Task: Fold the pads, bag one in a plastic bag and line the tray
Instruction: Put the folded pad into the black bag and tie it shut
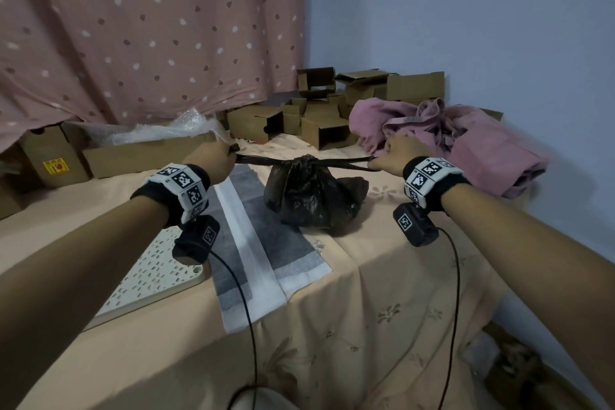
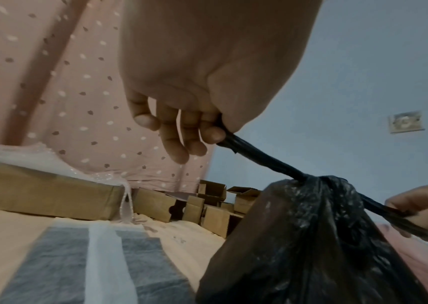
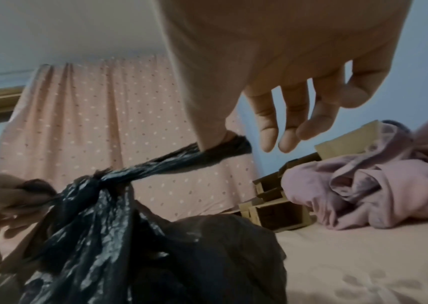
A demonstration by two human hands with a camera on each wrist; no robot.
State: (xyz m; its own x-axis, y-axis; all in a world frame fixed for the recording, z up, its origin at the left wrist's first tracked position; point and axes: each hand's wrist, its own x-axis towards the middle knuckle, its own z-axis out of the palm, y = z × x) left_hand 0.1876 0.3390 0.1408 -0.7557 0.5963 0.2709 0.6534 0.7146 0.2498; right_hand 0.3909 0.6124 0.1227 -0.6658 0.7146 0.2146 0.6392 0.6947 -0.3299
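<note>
A black plastic bag (image 1: 312, 196) sits bulging on the peach bedcover, its top knotted (image 1: 307, 161). My left hand (image 1: 213, 156) pinches the left handle strand and my right hand (image 1: 392, 156) pinches the right one, both pulled taut sideways. The left wrist view shows the bag (image 2: 311, 246) with thumb and forefinger of the left hand (image 2: 215, 127) gripping the strand. From the right wrist the bag (image 3: 135, 257) fills the lower left, and the right hand (image 3: 223, 139) pinches the handle with its other fingers loose. A grey and white folded pad (image 1: 259, 253) lies left of the bag. The perforated white tray (image 1: 156, 276) lies under my left forearm.
Several small cardboard boxes (image 1: 319, 110) pile up at the back near the wall. A long box with bubble wrap (image 1: 143, 150) stands at the back left. A crumpled pink cloth (image 1: 459, 140) lies to the right. A dotted pink curtain (image 1: 149, 27) hangs behind.
</note>
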